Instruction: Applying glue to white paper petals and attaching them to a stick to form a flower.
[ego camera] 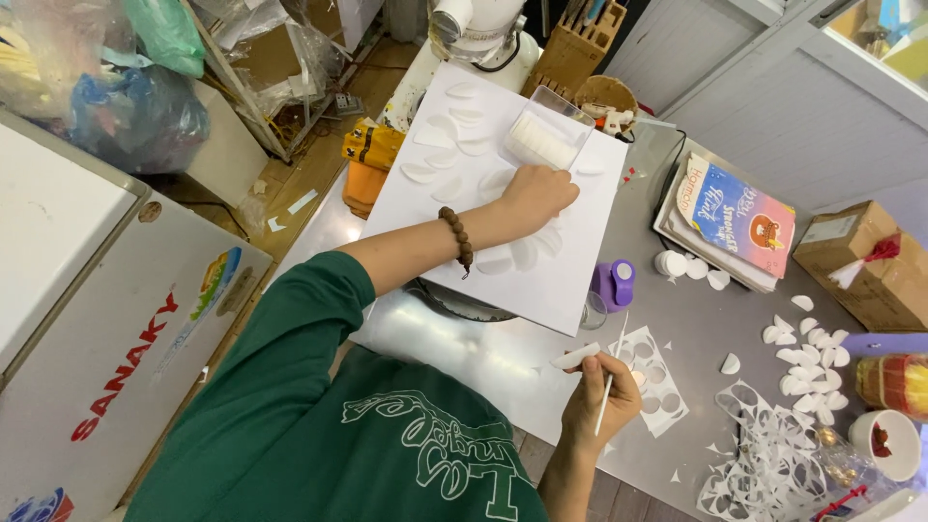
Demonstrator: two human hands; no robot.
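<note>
Petal in hand: white paper petal (576, 356), at the right hand's fingertips, over the grey table (677, 319); long axis runs left-right, slightly tilted.
Right hand (601, 396): closed around a thin white stick (606, 398) and the petal.
Left hand (535, 196): fingers curled, pressing down on the white board (580, 280); whether it grips anything I cannot tell.
Progress: roughly a dozen petals laid on the board; loose cut petals (807, 358) wait at right.
Nearby: purple punch (615, 283), punched scraps (764, 464).
</note>
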